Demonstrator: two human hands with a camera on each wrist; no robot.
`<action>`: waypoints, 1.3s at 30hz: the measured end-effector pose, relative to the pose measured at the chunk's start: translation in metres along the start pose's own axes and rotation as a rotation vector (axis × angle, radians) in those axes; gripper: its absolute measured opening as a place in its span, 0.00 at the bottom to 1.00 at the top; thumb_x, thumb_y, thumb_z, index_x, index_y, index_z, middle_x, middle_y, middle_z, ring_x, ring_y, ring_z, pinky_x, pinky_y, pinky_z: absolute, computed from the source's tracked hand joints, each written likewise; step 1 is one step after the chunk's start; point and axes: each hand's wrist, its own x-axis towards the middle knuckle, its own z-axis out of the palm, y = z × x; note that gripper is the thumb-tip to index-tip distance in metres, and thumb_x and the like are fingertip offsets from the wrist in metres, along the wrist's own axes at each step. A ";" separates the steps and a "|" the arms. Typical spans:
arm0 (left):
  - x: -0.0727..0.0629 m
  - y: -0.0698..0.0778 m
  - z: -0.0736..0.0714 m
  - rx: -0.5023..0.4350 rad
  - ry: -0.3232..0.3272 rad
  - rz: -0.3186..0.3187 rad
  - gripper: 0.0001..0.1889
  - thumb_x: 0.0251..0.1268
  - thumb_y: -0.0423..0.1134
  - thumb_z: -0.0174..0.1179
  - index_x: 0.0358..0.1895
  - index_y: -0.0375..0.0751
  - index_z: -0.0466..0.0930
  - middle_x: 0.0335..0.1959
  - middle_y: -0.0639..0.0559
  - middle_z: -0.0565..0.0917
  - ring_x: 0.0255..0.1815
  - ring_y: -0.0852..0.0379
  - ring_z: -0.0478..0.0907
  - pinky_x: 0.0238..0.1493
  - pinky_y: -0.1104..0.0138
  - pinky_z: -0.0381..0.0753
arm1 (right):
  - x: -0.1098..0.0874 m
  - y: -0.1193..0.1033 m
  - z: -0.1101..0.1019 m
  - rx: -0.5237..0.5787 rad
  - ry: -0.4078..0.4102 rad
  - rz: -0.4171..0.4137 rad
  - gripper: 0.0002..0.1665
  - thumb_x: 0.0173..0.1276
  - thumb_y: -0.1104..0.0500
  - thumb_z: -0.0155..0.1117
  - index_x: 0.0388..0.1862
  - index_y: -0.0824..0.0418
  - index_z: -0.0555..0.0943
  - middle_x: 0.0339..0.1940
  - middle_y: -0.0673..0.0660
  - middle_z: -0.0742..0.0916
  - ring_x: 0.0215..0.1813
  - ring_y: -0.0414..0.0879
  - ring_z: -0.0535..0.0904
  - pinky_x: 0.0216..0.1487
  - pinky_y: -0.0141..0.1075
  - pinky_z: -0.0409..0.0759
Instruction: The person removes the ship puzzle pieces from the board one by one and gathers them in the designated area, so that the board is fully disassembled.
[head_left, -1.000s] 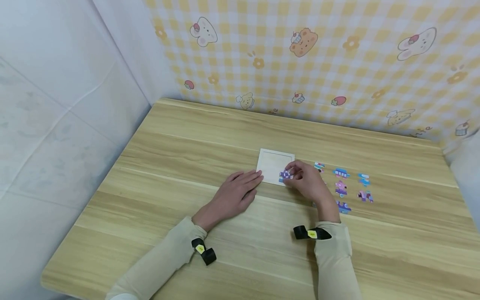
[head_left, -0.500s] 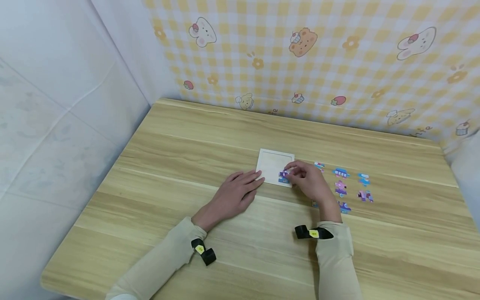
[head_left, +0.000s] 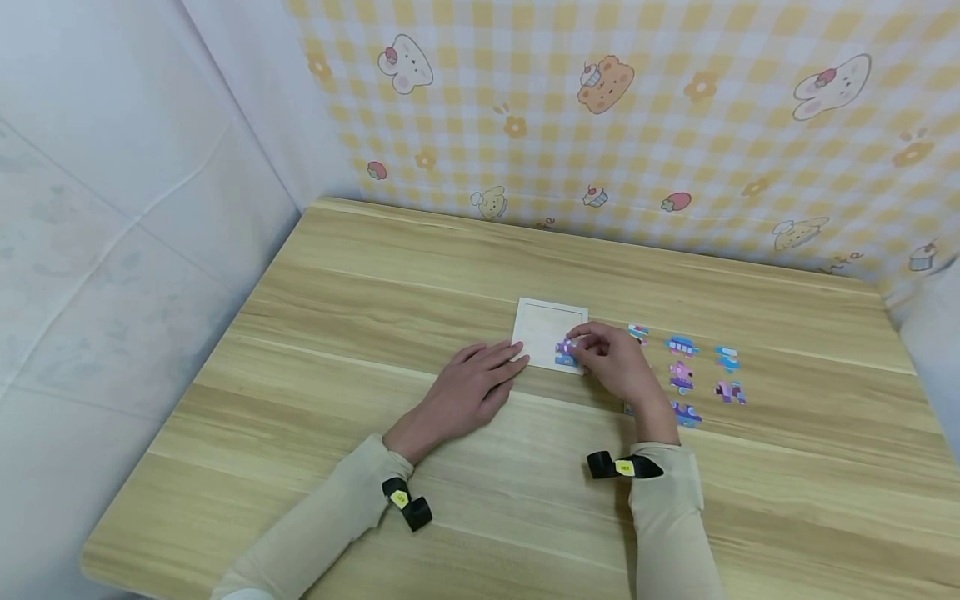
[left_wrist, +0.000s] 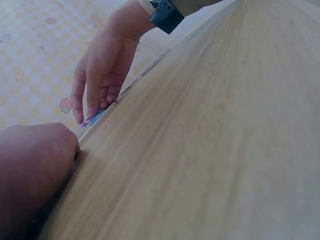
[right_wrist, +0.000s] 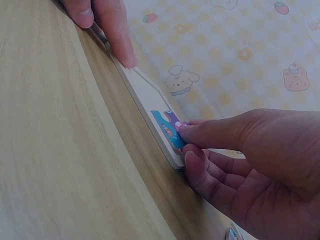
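Observation:
A white square puzzle tray with a raised rim lies on the table. My right hand pinches a purple and blue jigsaw piece inside the tray's near right corner. In the right wrist view the thumb lies on that jigsaw piece, which sits low and nearly flat, and the other fingers curl beside the rim. My left hand lies palm down with fairly straight fingers, their tips resting on the tray's near left corner.
Several loose jigsaw pieces lie right of the tray, among them a blue one, a pink one and a purple one. My right forearm hides part of that group. A checked cloth hangs behind the wooden table.
The piece has turned a little and shifted slightly left within the tray's corner, with the right fingers following. My left hand stays in place.

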 end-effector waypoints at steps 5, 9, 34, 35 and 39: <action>0.000 0.000 0.001 0.005 -0.002 0.000 0.23 0.82 0.42 0.50 0.75 0.48 0.74 0.77 0.52 0.70 0.79 0.55 0.64 0.79 0.53 0.59 | 0.000 0.002 0.000 0.004 0.005 -0.003 0.10 0.76 0.64 0.64 0.53 0.62 0.85 0.34 0.58 0.85 0.30 0.49 0.80 0.34 0.34 0.79; 0.000 0.001 0.001 0.013 0.003 0.003 0.22 0.83 0.42 0.49 0.75 0.48 0.74 0.77 0.52 0.70 0.79 0.55 0.64 0.78 0.53 0.60 | 0.000 0.002 0.000 0.014 0.000 -0.002 0.10 0.77 0.64 0.64 0.53 0.63 0.86 0.34 0.58 0.84 0.31 0.49 0.79 0.33 0.33 0.78; -0.002 0.003 0.001 0.008 -0.011 -0.008 0.23 0.83 0.43 0.49 0.76 0.48 0.72 0.78 0.53 0.70 0.80 0.55 0.63 0.79 0.53 0.59 | -0.002 0.006 -0.002 0.167 -0.026 0.011 0.11 0.78 0.64 0.61 0.54 0.68 0.84 0.39 0.64 0.86 0.34 0.51 0.83 0.37 0.32 0.86; -0.002 0.003 0.001 0.008 -0.015 -0.009 0.23 0.83 0.43 0.48 0.76 0.49 0.72 0.78 0.53 0.69 0.80 0.55 0.63 0.79 0.53 0.59 | -0.002 0.006 -0.002 0.168 -0.027 0.015 0.11 0.79 0.64 0.61 0.53 0.69 0.84 0.39 0.64 0.86 0.34 0.50 0.83 0.37 0.32 0.86; -0.003 0.004 0.001 0.015 -0.025 -0.014 0.23 0.84 0.44 0.48 0.76 0.49 0.72 0.78 0.53 0.69 0.80 0.56 0.62 0.79 0.53 0.58 | -0.002 0.005 -0.002 0.161 -0.028 0.040 0.11 0.79 0.64 0.62 0.52 0.70 0.84 0.40 0.63 0.87 0.34 0.49 0.84 0.37 0.31 0.86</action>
